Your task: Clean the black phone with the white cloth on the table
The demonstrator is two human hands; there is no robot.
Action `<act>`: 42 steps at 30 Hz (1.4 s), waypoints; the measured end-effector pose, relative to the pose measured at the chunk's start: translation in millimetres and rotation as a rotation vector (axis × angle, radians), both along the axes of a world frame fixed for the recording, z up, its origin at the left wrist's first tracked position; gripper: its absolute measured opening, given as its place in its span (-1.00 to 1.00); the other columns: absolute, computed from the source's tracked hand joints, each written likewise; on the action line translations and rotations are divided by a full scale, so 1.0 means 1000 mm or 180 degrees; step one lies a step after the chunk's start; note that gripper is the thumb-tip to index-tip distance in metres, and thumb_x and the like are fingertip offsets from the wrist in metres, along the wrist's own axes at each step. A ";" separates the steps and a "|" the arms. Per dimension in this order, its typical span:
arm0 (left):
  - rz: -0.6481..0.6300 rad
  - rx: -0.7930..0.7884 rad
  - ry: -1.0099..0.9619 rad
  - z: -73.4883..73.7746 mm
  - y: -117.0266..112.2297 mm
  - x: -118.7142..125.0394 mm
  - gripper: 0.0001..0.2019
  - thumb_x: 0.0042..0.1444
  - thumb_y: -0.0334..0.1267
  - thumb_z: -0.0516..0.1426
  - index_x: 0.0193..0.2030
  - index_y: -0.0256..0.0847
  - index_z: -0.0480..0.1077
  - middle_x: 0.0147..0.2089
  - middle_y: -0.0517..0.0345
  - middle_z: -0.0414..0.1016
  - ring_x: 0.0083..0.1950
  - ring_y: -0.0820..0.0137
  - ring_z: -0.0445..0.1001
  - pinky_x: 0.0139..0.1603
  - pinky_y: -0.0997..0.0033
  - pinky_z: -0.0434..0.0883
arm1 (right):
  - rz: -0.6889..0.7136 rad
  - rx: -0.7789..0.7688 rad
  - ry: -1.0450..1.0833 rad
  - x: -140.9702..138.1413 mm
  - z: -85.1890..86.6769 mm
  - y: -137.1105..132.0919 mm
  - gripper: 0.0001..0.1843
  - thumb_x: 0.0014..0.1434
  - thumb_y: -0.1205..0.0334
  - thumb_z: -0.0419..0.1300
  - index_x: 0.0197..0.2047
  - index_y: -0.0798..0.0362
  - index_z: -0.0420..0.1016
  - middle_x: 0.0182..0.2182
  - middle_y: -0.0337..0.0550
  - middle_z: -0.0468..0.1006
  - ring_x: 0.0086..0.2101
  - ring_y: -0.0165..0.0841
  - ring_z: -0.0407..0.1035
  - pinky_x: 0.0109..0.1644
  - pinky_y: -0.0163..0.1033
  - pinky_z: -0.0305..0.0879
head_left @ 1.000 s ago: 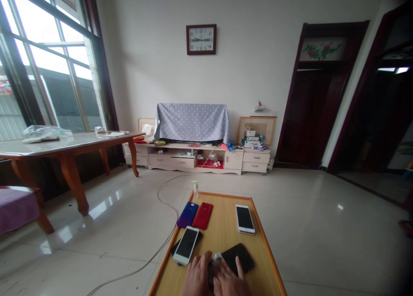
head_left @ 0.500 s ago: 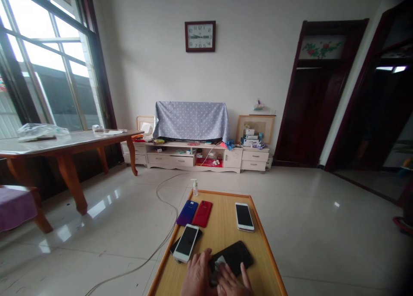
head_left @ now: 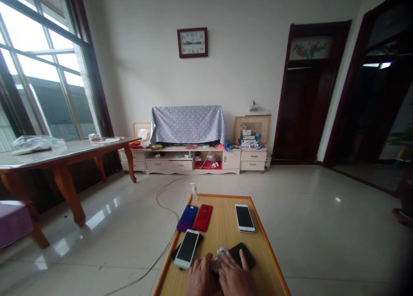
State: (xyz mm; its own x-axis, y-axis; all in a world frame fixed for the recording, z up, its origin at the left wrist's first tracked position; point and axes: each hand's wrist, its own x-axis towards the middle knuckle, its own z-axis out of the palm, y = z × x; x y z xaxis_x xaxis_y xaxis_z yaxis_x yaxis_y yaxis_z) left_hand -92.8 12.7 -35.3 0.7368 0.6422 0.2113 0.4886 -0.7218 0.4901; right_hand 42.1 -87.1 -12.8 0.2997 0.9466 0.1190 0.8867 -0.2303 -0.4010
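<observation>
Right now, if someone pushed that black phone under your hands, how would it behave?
The black phone is probably stiff: its visible part looks like a flat slab, unbent. It would likely slide rather than roll, being thin and low on the smooth-looking table. The right hand lying over it would probably resist the push.

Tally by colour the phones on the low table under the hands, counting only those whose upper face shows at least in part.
Blue-purple phone: 1
Red phone: 1
White phones: 2
Black phones, both partly covered: 2
Total: 6
</observation>
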 end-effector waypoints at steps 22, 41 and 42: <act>0.0032 -0.0168 0.0111 0.002 0.002 0.003 -0.17 -0.31 -0.22 0.26 0.25 -0.15 0.30 0.19 -0.12 0.52 0.20 0.00 0.45 0.24 0.04 0.37 | -0.0936 0.0219 -0.0616 0.048 -0.018 0.000 -0.48 0.45 0.04 -0.13 0.27 -0.06 0.48 0.27 0.02 0.41 0.31 -0.05 0.23 0.44 0.37 -0.28; -0.0103 -0.0047 -0.0030 -0.005 0.004 -0.001 -0.35 -0.07 -0.18 0.19 0.24 -0.16 0.31 0.17 -0.13 0.53 0.14 0.07 0.48 0.21 0.05 0.41 | 0.0004 0.0117 -0.0093 0.003 -0.031 -0.001 -0.49 0.47 -0.12 -0.16 0.36 -0.30 0.31 0.31 -0.18 0.32 0.33 -0.05 0.17 0.41 0.42 -0.14; -0.0147 -0.0017 -0.0053 -0.006 0.005 -0.002 -0.39 -0.01 -0.18 0.16 0.24 -0.15 0.31 0.17 -0.12 0.53 0.13 0.09 0.49 0.20 0.06 0.41 | 0.0186 0.0124 -0.0058 -0.004 -0.044 0.000 -0.52 0.46 -0.10 -0.11 0.36 -0.37 0.29 0.30 -0.23 0.33 0.32 -0.05 0.19 0.41 0.41 -0.10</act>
State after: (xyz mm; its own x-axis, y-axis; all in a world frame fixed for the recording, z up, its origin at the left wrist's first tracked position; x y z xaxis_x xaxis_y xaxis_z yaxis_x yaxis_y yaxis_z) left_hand -95.1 17.6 -41.1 0.7622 0.6087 0.2203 0.4466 -0.7408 0.5018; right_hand 38.4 -86.9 -56.5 0.2416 0.9569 0.1610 0.9054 -0.1626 -0.3923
